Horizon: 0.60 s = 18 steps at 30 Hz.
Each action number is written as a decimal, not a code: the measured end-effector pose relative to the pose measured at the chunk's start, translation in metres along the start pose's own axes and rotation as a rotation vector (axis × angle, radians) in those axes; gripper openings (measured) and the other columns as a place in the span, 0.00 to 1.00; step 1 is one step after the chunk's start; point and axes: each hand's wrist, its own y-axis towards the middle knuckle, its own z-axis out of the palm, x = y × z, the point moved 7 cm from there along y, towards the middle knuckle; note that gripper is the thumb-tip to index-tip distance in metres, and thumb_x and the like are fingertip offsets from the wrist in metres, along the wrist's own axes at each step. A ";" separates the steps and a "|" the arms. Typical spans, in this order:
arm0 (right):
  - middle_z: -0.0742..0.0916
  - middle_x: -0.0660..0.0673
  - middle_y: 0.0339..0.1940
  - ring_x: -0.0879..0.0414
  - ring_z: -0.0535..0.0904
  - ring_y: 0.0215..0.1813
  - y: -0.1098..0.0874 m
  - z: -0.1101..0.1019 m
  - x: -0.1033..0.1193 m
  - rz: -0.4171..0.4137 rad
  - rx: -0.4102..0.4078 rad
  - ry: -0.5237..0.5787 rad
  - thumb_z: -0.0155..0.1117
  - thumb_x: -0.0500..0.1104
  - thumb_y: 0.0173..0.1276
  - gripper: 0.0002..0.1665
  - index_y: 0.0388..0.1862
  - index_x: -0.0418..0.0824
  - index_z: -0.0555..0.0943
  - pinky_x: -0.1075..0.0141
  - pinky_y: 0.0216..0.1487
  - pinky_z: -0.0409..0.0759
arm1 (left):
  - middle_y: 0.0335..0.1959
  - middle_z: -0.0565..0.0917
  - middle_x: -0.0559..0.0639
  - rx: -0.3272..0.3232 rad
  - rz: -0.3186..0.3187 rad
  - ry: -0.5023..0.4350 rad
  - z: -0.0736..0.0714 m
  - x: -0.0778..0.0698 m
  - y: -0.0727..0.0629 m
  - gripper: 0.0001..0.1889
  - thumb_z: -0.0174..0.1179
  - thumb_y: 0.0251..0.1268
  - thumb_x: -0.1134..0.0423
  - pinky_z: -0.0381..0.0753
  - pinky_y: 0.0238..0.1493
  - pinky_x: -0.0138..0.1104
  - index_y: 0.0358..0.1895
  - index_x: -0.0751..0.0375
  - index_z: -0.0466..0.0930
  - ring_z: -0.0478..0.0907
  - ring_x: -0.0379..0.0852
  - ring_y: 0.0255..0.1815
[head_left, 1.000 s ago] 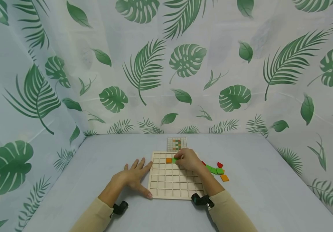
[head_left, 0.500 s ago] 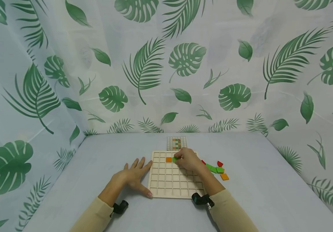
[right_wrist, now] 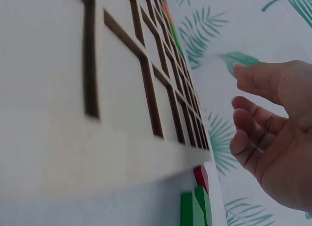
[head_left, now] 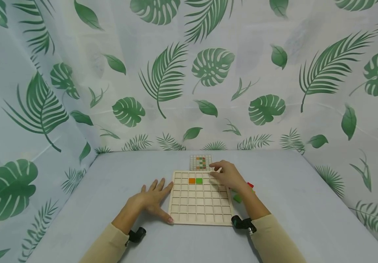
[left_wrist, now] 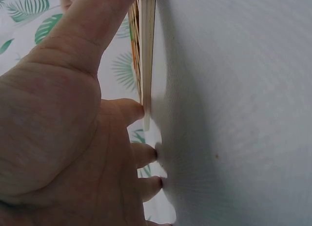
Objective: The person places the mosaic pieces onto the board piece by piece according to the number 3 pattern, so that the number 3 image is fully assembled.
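A wooden grid board (head_left: 192, 204) lies flat in front of me. An orange square tile (head_left: 192, 180) and a green square tile (head_left: 199, 180) sit side by side in cells of its second row. My left hand (head_left: 151, 201) is spread at the board's left edge, its thumb and index finger touching the side. Above the board's upper right part hovers my right hand (head_left: 228, 177), fingers loosely bent and holding nothing. In the right wrist view a gap shows between that hand's thumb (right_wrist: 263, 80) and its fingers.
Behind the board lies a small pattern card (head_left: 193, 162) with a coloured grid. Right of the board, partly hidden by my right forearm, are loose tiles, including a green one (head_left: 237, 198) and a red one (head_left: 250, 185). Leaf-printed cloth (head_left: 189, 73) hangs at the back.
My right hand has let go of the green tile, now fully visible beside the orange one, and has moved up and right. The left hand has stayed in place.
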 end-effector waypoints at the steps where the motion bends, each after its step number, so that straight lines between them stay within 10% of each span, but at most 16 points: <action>1: 0.84 0.35 0.53 0.53 0.77 0.34 -0.001 -0.003 -0.002 0.004 -0.003 0.002 0.67 0.43 0.76 0.23 0.66 0.37 0.82 0.62 0.27 0.79 | 0.88 0.40 0.57 -0.001 0.001 -0.001 0.000 0.000 0.000 0.74 0.76 0.34 0.22 0.39 0.80 0.70 0.87 0.42 0.43 0.35 0.64 0.88; 18: 0.86 0.40 0.53 0.52 0.80 0.40 -0.010 -0.029 -0.029 0.091 0.034 -0.038 0.67 0.48 0.76 0.25 0.67 0.39 0.82 0.61 0.34 0.81 | 0.88 0.39 0.57 0.002 -0.002 -0.001 0.001 0.001 0.002 0.75 0.76 0.33 0.22 0.38 0.80 0.70 0.87 0.41 0.43 0.34 0.64 0.88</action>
